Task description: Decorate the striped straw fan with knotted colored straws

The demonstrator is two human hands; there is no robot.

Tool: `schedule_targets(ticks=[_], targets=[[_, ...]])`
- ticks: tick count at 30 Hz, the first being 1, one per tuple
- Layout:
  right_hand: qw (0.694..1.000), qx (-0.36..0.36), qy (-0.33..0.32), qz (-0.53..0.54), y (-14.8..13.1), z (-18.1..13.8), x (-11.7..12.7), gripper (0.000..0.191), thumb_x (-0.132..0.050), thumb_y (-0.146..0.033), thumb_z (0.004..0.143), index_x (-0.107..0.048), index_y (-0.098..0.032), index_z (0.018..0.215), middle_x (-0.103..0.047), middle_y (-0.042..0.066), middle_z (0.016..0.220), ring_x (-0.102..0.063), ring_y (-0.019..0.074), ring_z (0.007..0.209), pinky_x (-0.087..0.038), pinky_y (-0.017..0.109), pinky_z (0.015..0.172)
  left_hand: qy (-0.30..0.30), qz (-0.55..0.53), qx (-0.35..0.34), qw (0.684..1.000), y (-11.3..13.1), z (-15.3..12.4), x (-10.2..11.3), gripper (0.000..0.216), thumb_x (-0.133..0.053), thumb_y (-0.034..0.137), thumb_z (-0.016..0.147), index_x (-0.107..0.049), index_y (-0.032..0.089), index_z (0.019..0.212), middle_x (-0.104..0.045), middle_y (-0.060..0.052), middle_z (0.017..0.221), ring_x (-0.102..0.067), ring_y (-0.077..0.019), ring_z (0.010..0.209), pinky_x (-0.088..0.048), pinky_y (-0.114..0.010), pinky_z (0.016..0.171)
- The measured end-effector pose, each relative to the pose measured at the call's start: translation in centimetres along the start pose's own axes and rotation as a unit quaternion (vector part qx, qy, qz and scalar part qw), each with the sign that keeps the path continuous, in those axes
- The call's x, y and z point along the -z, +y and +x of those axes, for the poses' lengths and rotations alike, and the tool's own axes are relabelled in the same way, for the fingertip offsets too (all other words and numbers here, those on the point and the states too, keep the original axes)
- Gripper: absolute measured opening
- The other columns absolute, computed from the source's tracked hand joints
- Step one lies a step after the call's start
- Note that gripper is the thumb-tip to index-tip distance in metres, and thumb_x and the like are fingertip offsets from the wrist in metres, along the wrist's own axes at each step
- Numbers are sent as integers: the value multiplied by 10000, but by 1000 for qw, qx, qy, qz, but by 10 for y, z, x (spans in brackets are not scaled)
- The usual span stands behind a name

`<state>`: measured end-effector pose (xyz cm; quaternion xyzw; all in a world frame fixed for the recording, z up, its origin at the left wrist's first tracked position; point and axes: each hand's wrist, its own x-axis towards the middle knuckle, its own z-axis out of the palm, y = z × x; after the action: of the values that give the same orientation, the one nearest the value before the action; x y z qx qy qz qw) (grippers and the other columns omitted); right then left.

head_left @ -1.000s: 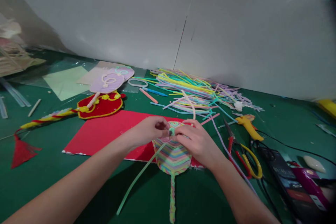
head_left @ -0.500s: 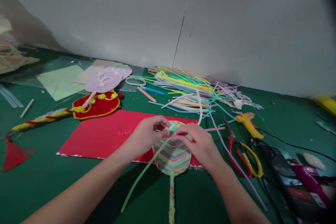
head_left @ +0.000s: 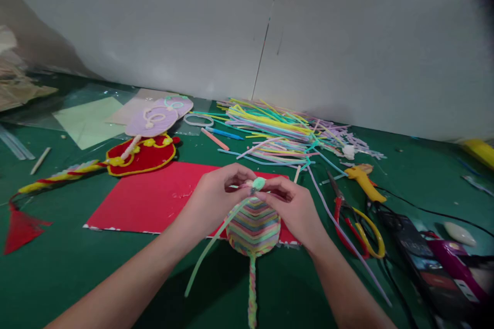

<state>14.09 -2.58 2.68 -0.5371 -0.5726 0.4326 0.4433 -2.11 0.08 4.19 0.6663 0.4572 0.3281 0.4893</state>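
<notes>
Fingers of my left hand (head_left: pixel 227 187) and my right hand (head_left: pixel 289 203) meet in a pinch on a small knot of fuzzy pipe cleaner (head_left: pixel 258 183), mint green with some pale pink. A long light green tail (head_left: pixel 208 247) hangs from it down to the left. Beneath my hands is a round fan (head_left: pixel 252 229) striped in pastel chevrons, its twisted handle (head_left: pixel 252 288) pointing toward me. The fan's top edge is hidden by my fingers. Part of the fan lies over a red board (head_left: pixel 154 200).
Loose pastel pipe cleaners (head_left: pixel 274 123) are heaped by the wall. On the right are scissors (head_left: pixel 358 226), a yellow glue gun (head_left: pixel 365 182) with a cord, and a phone (head_left: pixel 428 267). A red fan (head_left: pixel 142 154) and a purple fan (head_left: pixel 154 115) lie on the left.
Both hands have risen slightly with the knot, which now shows more plainly between the fingertips. The green tail has swung a little right and up.
</notes>
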Motion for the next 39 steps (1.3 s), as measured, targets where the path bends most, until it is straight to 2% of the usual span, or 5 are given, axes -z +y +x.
schedule_targets(ticks=[11, 24, 31, 36, 39], targets=[[997, 26, 69, 3, -1, -3, 2, 131, -643, -269, 677, -641, -199, 787, -646, 11, 758, -575, 145, 691, -459, 251, 637, 23, 15, -42, 999, 17, -3, -4, 279, -506, 172, 754, -603, 192, 1015, -652, -45, 983, -619, -163, 854, -517, -264, 735], [982, 150, 111, 13, -35, 26, 21, 140, -644, -308, 672, -633, -186, 740, -637, 16, 740, -571, 149, 681, -452, 269, 626, 24, -60, -76, 995, 56, 22, 8, 394, -568, 257, 745, -506, 210, 1132, -610, -62, 1068, -607, -155, 869, -511, -290, 747], [976, 178, 120, -29, -52, 41, 29, 150, -632, -329, 681, -626, -186, 728, -606, -3, 661, -523, 118, 558, -426, 240, 518, 32, -117, -18, 992, 64, 35, 18, 321, -581, 329, 726, -586, 178, 1010, -651, -61, 985, -596, -172, 906, -466, -306, 798], [974, 191, 113, -45, -47, 44, 27, 103, -634, -292, 690, -628, -198, 731, -615, 0, 708, -541, 124, 611, -440, 244, 567, 35, -36, 14, 999, 57, 40, 23, 288, -548, 416, 721, -644, 154, 794, -670, -55, 828, -601, -182, 809, -459, -320, 754], [979, 172, 106, -38, -44, 44, 25, 114, -634, -299, 691, -630, -197, 743, -625, 10, 737, -556, 135, 647, -451, 256, 600, 33, -30, 3, 999, 58, 40, 26, 265, -576, 390, 705, -645, 173, 840, -671, -43, 832, -601, -173, 811, -461, -304, 745]])
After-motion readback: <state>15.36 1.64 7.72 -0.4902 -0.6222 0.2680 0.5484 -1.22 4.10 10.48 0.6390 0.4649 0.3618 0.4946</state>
